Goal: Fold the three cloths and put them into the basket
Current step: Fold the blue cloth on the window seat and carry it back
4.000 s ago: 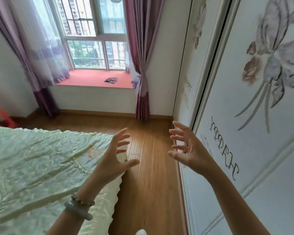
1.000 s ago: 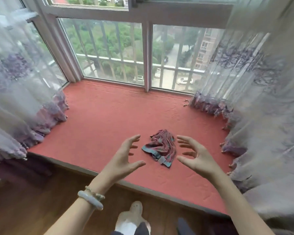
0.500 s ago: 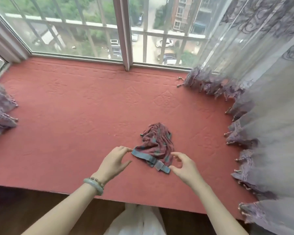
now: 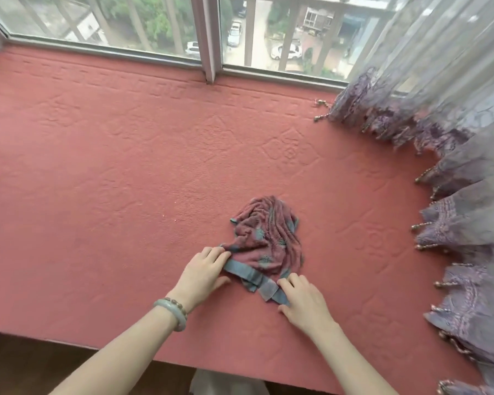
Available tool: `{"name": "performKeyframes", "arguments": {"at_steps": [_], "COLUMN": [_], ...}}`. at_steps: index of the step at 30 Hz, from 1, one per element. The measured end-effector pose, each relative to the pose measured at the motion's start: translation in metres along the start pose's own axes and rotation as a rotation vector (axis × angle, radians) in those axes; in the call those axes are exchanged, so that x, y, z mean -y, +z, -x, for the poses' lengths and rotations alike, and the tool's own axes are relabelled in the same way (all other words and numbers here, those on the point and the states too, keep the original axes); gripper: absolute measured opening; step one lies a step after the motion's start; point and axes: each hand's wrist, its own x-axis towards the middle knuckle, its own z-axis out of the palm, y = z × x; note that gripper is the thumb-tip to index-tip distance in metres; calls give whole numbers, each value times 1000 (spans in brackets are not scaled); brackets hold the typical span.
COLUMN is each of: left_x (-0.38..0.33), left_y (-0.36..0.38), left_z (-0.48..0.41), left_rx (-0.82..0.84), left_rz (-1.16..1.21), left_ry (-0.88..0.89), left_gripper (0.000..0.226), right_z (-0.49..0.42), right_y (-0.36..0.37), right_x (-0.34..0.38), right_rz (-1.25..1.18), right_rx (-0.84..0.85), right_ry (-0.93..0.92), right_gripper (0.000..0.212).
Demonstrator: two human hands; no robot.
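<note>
Crumpled cloth lying mid red window seat. Left hand pinching its blue hem at 8 o'clock, right hand pinching at 5 o'clock, fingers curling. Step, likely: taking up first cloth. Next needing lifting, spreading flat.

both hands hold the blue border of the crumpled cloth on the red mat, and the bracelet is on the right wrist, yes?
No: the head view shows the bracelet on the left wrist. The rest stands: the left hand and right hand hold the blue border of the crumpled cloth on the red mat.
</note>
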Motion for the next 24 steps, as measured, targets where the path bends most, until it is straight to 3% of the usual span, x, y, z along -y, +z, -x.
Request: {"name": "performKeyframes", "arguments": {"at_steps": [4,7,11,14,24], "left_x": [5,9,3,-5,-29], "left_y": [-8,-27,-76,-126,-326], "left_z": [-8,-5,9,17,35], "left_rx": [-58,-103,-181,-238,-542], "left_rz": [-45,6,83,152,232], "left_ry": [12,-21,-16,8,72], "left_gripper": [28,16,8,4,18], "right_z": [6,11,31,49,123], "right_y": [-7,-25,-88,-147,-344], "right_x": [-2,-9,-11,-5,33], "right_rz": [76,-159,-554,-638,-567], "right_rx": [-83,-96,-284,-356,-529], "right_ry": [-65,62,199,186,-46], "right_gripper": [16,11,15,17,19]}}
